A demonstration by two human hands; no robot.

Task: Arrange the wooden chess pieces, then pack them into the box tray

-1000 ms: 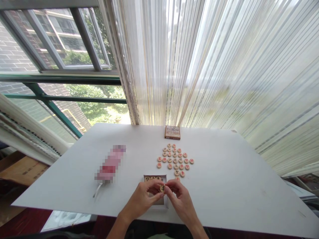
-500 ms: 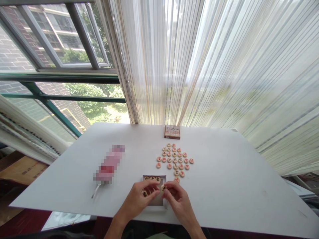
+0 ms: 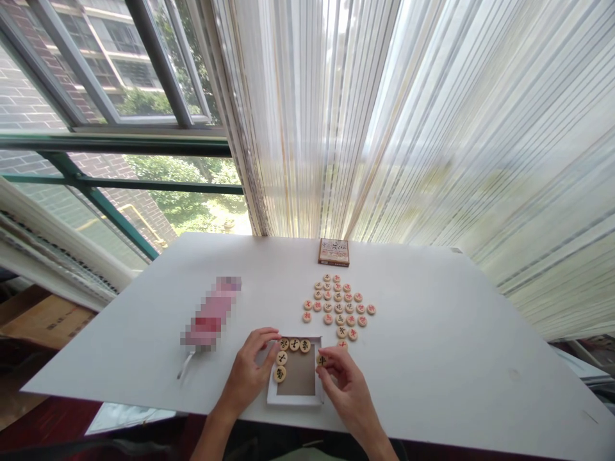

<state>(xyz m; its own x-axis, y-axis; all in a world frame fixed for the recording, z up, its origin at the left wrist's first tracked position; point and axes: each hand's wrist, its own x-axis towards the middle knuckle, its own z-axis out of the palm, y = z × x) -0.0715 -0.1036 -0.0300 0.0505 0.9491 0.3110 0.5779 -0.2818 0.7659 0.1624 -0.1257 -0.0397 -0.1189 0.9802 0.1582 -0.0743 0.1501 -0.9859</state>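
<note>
A shallow white box tray (image 3: 294,400) with a brown floor lies at the table's near edge. Several round wooden chess pieces (image 3: 294,345) line its far and left sides. My left hand (image 3: 248,371) rests against the tray's left rim, fingers curled over the far left corner. My right hand (image 3: 342,384) pinches one wooden chess piece (image 3: 321,360) with a black mark at the tray's right rim. A cluster of several loose chess pieces (image 3: 339,307) with red and black marks lies just beyond the tray.
A small brown printed box lid (image 3: 333,252) sits at the table's far edge by the striped curtain (image 3: 408,128). A blurred pink object (image 3: 211,314) with a white cord lies left of the tray. The white table (image 3: 456,346) ends close to my body.
My hands have drawn apart from over the tray: the left went to the left rim, the right stays at the right rim with the piece. The tray's floor and pieces now show.
</note>
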